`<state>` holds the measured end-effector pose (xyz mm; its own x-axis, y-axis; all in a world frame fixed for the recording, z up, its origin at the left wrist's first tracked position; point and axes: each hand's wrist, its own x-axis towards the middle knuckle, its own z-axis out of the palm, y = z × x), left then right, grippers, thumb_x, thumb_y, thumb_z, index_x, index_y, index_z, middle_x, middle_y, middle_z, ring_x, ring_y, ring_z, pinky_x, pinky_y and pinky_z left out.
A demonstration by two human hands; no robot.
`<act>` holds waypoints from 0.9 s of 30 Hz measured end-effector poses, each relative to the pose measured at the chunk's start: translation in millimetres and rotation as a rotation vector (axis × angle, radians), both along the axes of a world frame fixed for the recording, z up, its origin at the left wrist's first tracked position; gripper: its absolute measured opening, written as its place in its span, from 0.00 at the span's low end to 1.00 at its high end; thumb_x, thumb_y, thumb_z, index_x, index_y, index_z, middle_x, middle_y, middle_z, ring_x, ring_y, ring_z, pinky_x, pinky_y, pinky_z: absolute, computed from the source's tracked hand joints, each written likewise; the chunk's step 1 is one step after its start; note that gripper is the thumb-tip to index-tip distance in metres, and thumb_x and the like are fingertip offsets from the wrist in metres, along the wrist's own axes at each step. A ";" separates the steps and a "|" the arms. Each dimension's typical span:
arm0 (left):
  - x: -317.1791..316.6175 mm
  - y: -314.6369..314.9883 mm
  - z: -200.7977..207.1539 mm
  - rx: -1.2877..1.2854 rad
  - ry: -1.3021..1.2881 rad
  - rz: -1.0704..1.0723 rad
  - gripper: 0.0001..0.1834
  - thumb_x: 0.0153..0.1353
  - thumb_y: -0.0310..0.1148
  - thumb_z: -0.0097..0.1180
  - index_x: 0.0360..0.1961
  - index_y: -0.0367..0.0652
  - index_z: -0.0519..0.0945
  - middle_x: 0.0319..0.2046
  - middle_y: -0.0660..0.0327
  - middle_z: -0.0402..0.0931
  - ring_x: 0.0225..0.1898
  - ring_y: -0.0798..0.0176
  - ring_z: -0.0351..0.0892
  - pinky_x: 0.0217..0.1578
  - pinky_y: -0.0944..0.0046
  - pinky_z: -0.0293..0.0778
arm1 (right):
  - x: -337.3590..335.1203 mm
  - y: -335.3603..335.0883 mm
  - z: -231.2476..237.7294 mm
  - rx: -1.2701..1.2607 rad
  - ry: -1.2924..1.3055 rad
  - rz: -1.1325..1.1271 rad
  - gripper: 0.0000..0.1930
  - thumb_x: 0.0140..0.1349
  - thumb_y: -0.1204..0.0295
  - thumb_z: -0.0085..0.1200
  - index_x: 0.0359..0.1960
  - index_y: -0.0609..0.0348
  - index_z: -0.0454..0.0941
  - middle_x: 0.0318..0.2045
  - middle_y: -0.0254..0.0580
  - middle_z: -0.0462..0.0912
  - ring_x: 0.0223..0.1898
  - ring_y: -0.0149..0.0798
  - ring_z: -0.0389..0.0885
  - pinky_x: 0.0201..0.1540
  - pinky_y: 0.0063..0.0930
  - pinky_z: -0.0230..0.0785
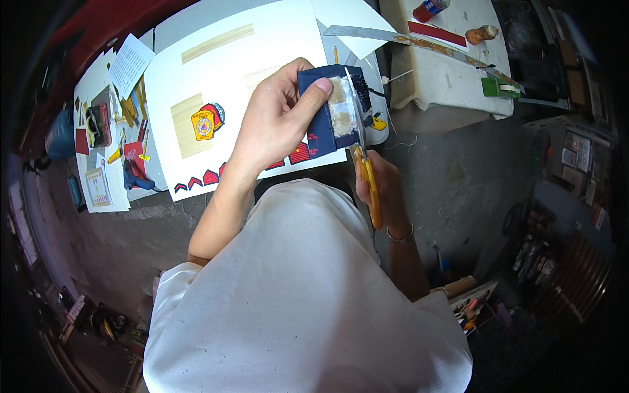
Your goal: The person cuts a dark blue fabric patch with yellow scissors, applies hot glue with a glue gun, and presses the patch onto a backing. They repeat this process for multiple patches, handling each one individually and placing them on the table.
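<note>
My left hand (276,118) pinches a folded piece of dark blue fabric (317,139), thumb on top and fingers behind it. A whitish, brown-stained backing patch (342,108) shows on the side facing me. Close by on the right, my right hand (388,190) is closed around the yellow-orange handles of a pair of scissors (371,187). Their blades point away from me along the fabric's right edge, touching or nearly touching it. Whether the blades are cutting through cannot be made out. A dark fabric part hangs beyond the blades.
Under my hands lies a large white board (229,78) with an orange badge patch (203,124) and red chevron patches (210,177). A blue glue gun (136,175) and tools lie left. At right, a long metal ruler (393,37) bridges to a cloth-covered table (426,85) with a green tape dispenser (499,88).
</note>
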<state>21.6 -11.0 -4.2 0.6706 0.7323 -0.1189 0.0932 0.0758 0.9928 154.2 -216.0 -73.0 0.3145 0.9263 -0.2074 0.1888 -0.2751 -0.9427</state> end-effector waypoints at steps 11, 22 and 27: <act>-0.2 0.9 7.1 0.042 0.052 -0.072 0.13 0.72 0.37 0.56 0.32 0.39 0.76 0.21 0.73 0.69 0.23 0.80 0.63 0.24 0.74 0.61 | 5.2 10.6 2.3 0.056 0.083 0.070 0.33 0.60 0.38 0.62 0.32 0.58 0.67 0.22 0.35 0.69 0.23 0.30 0.66 0.26 0.28 0.60; 0.9 -1.1 -2.7 -0.113 0.046 -0.012 0.11 0.75 0.36 0.53 0.38 0.40 0.78 0.26 0.69 0.77 0.25 0.81 0.71 0.27 0.78 0.66 | -0.2 10.6 -0.8 0.034 0.021 -0.029 0.27 0.59 0.47 0.67 0.32 0.59 0.68 0.21 0.34 0.67 0.21 0.29 0.64 0.24 0.27 0.58; 3.3 1.9 -5.8 -0.048 0.070 -0.040 0.13 0.74 0.36 0.53 0.34 0.39 0.77 0.21 0.71 0.71 0.23 0.80 0.65 0.25 0.74 0.62 | 2.1 9.8 -6.1 0.078 0.232 0.055 0.28 0.63 0.44 0.63 0.35 0.58 0.67 0.26 0.34 0.67 0.25 0.27 0.64 0.27 0.25 0.59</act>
